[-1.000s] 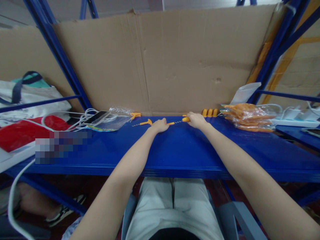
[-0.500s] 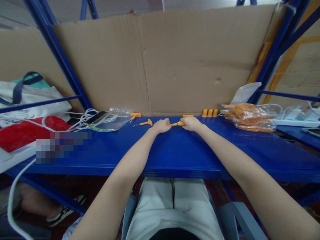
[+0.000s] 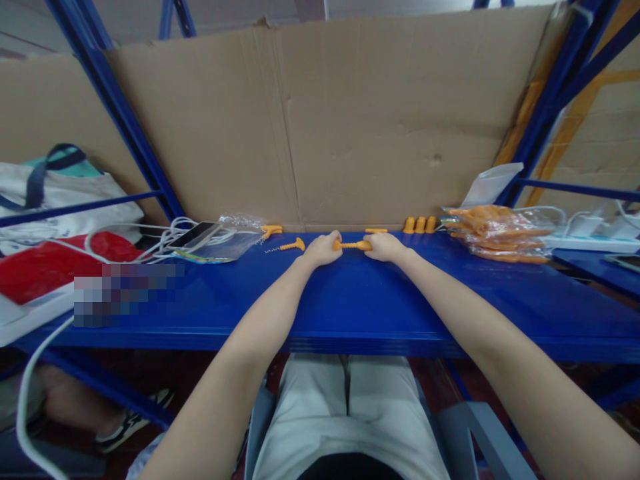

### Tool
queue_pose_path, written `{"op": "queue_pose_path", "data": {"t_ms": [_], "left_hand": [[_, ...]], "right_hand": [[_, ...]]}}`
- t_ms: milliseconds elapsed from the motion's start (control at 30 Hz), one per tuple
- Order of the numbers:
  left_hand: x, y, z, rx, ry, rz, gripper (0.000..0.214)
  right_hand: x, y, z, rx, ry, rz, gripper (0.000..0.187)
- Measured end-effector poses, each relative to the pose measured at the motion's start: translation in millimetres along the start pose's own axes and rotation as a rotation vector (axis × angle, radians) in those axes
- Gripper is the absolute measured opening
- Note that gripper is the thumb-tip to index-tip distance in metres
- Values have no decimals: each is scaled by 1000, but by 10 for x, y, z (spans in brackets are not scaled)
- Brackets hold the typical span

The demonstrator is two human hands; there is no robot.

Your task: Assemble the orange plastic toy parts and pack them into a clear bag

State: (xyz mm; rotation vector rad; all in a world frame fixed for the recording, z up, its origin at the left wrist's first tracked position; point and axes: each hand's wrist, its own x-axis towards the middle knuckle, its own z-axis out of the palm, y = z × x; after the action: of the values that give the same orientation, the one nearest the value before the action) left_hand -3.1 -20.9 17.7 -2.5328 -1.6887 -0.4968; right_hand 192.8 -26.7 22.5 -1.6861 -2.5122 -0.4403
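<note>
Over the blue tabletop both my hands grip an orange plastic corkscrew [image 3: 354,245] that lies level between them. My left hand [image 3: 325,248] is closed around its handle end, and the fingers cover much of the handle. At the other end my right hand [image 3: 386,247] pinches a wider orange part, perhaps a sleeve like those standing nearby. A threaded orange shaft shows between the hands. Left of my left hand lies another orange corkscrew [image 3: 293,245] with a bare metal spiral. Just behind my right hand is a flat orange piece [image 3: 376,231].
Three orange sleeves [image 3: 419,225] stand along the cardboard backboard [image 3: 375,120]. Bagged orange parts [image 3: 500,233] lie at right. At left are a clear bag [image 3: 225,247], another orange handle [image 3: 271,230], white cables [image 3: 150,250], a phone and a red item [image 3: 45,263].
More of the orange threaded shaft shows between my hands, and the corkscrew's handle end is more visible at my left fingers. Both hands keep nearly the same place.
</note>
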Motion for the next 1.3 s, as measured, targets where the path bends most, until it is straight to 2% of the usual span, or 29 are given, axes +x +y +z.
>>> {"op": "queue_pose_path", "data": {"t_ms": [100, 200, 300, 400, 533, 633, 800, 867, 1067, 1300], "left_hand": [[11, -20, 31, -35, 16, 19, 29], [25, -24, 63, -61, 40, 14, 28], [42, -25, 88, -57, 63, -11, 29], [58, -38, 104, -66, 77, -21, 29], [72, -64, 117, -101, 97, -39, 28], [73, -65, 118, -116, 103, -52, 28], [63, -38, 102, -112, 113, -68, 27], [59, -36, 94, -117, 113, -77, 27], [48, -49, 70, -145, 114, -86, 28], [41, -57, 53, -137, 112, -85, 28]], "right_hand": [[14, 20, 32, 72, 31, 16, 28], [65, 48, 95, 257, 96, 27, 41], [129, 71, 146, 597, 84, 104, 61], [162, 105, 161, 1023, -51, 253, 77], [158, 204, 167, 1473, -169, 323, 66], [153, 289, 182, 1628, -234, 340, 47], [137, 349, 171, 1644, -238, 350, 13], [123, 343, 150, 1629, -241, 350, 8], [106, 248, 95, 1529, -252, 452, 44], [93, 90, 8, 1322, -208, 534, 63]]}}
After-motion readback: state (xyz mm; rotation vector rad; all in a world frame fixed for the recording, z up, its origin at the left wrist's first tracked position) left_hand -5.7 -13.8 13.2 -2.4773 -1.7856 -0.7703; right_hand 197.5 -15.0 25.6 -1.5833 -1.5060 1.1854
